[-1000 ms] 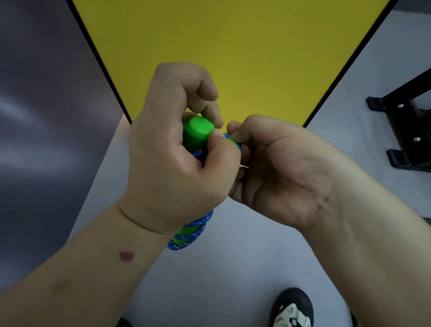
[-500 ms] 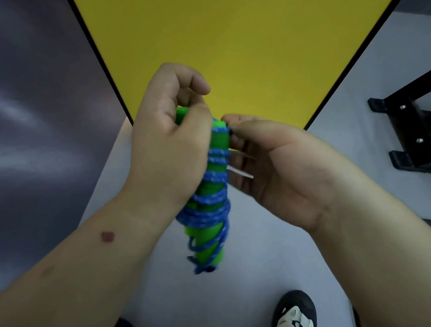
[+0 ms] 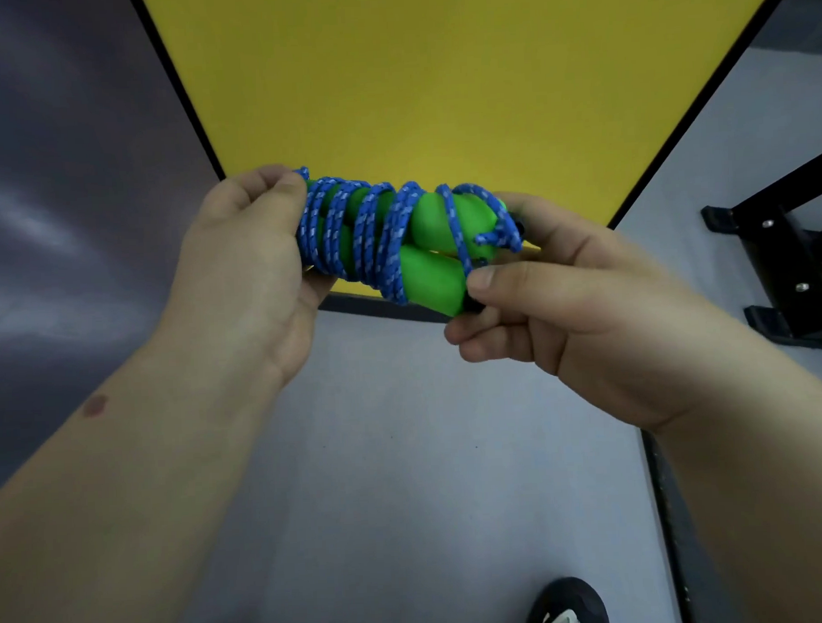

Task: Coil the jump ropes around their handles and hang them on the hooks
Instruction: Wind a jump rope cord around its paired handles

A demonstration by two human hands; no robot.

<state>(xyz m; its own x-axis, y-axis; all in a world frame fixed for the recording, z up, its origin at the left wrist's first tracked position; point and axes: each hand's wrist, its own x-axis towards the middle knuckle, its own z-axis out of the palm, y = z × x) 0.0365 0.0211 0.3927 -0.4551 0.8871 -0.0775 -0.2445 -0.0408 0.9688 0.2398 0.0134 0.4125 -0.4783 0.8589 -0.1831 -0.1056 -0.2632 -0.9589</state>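
Two green handles [image 3: 432, 245], bound side by side in blue rope [image 3: 364, 233], lie level between both hands: left hand [image 3: 247, 265] grips one end, right hand [image 3: 553, 301] pinches the other, above grey floor [image 3: 405, 474].

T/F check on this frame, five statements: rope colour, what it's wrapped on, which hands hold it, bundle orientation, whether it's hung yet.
1. The rope is blue with white flecks. True.
2. It is coiled around two green handles lying side by side. True.
3. Only the left hand holds the bundle. False: the right hand grips the other end, thumb on the lower handle.
4. The bundle is held upright. False: it lies roughly level between the hands, sloping slightly down toward the right hand.
5. The bundle already hangs on a hook. False: it is held in the air before a yellow panel; no hook is in view.
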